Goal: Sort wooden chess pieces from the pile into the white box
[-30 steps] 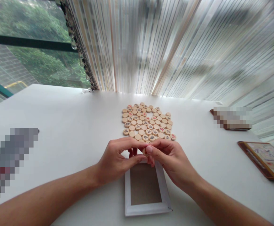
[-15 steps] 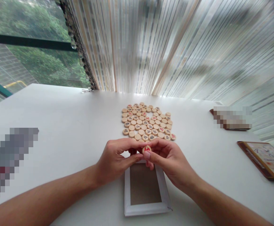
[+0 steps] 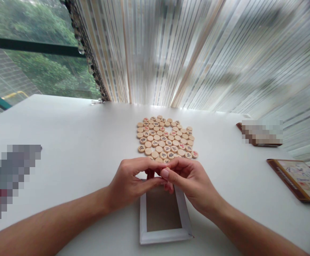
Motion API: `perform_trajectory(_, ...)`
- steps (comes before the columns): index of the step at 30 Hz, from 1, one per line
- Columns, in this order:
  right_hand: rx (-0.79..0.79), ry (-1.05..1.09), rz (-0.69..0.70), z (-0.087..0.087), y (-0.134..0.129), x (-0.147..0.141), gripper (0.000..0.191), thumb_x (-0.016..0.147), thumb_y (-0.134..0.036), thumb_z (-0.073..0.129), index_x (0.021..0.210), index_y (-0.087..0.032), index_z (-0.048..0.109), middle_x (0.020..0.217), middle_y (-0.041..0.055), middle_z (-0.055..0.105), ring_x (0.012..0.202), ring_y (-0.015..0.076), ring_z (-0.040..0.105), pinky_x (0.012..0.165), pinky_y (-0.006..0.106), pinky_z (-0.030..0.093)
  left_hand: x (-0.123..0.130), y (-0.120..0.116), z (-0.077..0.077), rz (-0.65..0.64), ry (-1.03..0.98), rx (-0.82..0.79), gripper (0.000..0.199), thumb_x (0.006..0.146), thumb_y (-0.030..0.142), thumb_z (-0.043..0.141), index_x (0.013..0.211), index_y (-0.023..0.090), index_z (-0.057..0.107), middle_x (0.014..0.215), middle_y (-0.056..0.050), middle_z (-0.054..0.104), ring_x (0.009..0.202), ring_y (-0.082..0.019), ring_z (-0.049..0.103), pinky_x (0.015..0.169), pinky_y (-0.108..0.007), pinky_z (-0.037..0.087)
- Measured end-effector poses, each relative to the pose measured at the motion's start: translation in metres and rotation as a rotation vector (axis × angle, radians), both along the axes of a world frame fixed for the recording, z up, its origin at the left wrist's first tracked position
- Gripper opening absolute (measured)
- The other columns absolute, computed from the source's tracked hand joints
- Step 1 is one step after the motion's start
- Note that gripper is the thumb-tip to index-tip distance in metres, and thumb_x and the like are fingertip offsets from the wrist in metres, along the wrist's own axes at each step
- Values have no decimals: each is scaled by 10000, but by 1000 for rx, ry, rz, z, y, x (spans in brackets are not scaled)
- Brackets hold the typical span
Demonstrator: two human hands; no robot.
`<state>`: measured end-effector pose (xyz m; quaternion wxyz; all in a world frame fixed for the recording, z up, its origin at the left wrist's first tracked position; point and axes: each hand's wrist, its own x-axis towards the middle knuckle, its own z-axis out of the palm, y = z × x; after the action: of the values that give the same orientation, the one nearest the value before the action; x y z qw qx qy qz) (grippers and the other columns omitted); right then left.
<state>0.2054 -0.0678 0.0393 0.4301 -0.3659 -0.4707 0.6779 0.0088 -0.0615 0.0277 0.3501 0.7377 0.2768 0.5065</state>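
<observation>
My left hand (image 3: 136, 175) and my right hand (image 3: 188, 176) meet above the far end of a white-framed tray (image 3: 165, 235) with a brown inside. Between their fingertips they pinch a round wooden piece (image 3: 167, 168), of which only a thin edge shows. Just beyond the fingers, many round wooden pieces (image 3: 161, 143) lie close together on the white table, some blank, others marked with red or black characters. My hands hide the nearest of these pieces and the tray's far edge.
On the white table (image 3: 77, 142), a brown-edged box (image 3: 301, 179) lies at the right, with another partly blurred item (image 3: 261, 135) behind it. A pixelated dark object (image 3: 8, 177) is at the left. A striped curtain (image 3: 155, 53) hangs behind the table.
The held piece has turned, so its red character no longer shows and the fingers cover most of it. Both hands stay almost in place. The view has shifted slightly.
</observation>
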Motion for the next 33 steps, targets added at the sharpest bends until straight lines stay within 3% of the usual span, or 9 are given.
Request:
perform_trajectory(13,51,-9,18,4,-1,1,250,820,-380,917,854,-159,806,658,9,731,548,95,624,545,199,523,1,-3,2,-6,-39,-107,264,856,98,821,1119,120,817,854,-97,820,648,-132,702,616,-225,593)
perform_trajectory(19,90,-13,12,4,-1,2,184,839,-342,903,908,-182,845,702,20,761,586,100,669,570,188,560,2,-3,2,-49,-114,-210,225,901,90,761,1123,105,796,887,-104,820,740,-157,764,691,-240,637)
perform_trajectory(33,60,-9,-23,-1,-2,0,244,734,-291,969,906,-188,831,687,18,767,583,129,688,569,235,596,1,-3,4,-34,-171,-310,153,924,111,730,1051,126,815,942,-96,838,819,-176,810,746,-225,668)
